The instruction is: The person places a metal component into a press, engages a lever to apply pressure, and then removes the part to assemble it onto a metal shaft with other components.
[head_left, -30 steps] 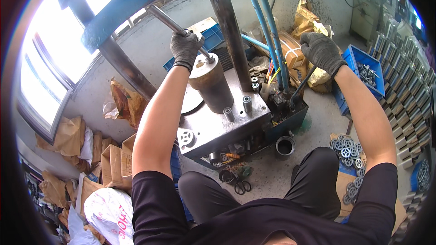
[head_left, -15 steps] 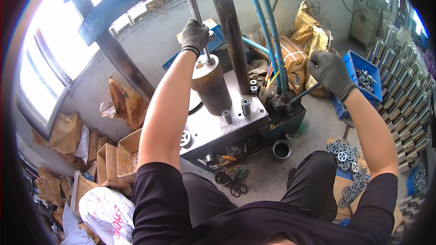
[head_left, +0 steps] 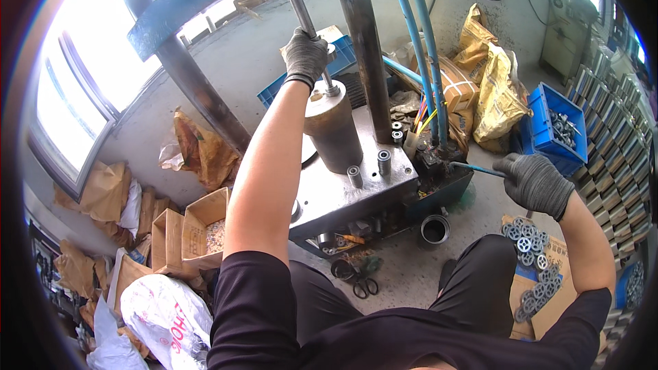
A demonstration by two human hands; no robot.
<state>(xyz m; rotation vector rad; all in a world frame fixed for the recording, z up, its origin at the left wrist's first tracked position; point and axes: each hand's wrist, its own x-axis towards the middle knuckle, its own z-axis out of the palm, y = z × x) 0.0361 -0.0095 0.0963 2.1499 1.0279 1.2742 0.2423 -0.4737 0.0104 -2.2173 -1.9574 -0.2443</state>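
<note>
My left hand [head_left: 306, 59], in a grey glove, is wrapped round a steel rod [head_left: 299, 4] that leans slightly left. Below the hand, a thinner shaft [head_left: 328, 85] meets the top of a thick, worn metal cylinder [head_left: 334, 138]. That cylinder stands on the steel bed [head_left: 329, 196] of a blue press frame [head_left: 199, 0]. My right hand [head_left: 539, 182], gloved too, is closed on the end of a blue lever [head_left: 478, 168] beside the press. Two short ringed metal parts, a larger one [head_left: 384, 162] and a smaller one [head_left: 354, 177], stand upright near the cylinder.
Dark posts [head_left: 362, 48] and blue hoses [head_left: 419, 48] rise beyond the bed. A blue crate [head_left: 558, 123] of metal parts stands at right, near stacked metal pieces [head_left: 610, 157]. Spoked wheels [head_left: 531, 260] lie on cardboard. A black pot [head_left: 434, 230] and scissors [head_left: 365, 288] are on the floor.
My right hand has come down with the lever, which now slopes slightly downward toward the hand. My left hand stays on the rod. The whole view has shifted a little.
</note>
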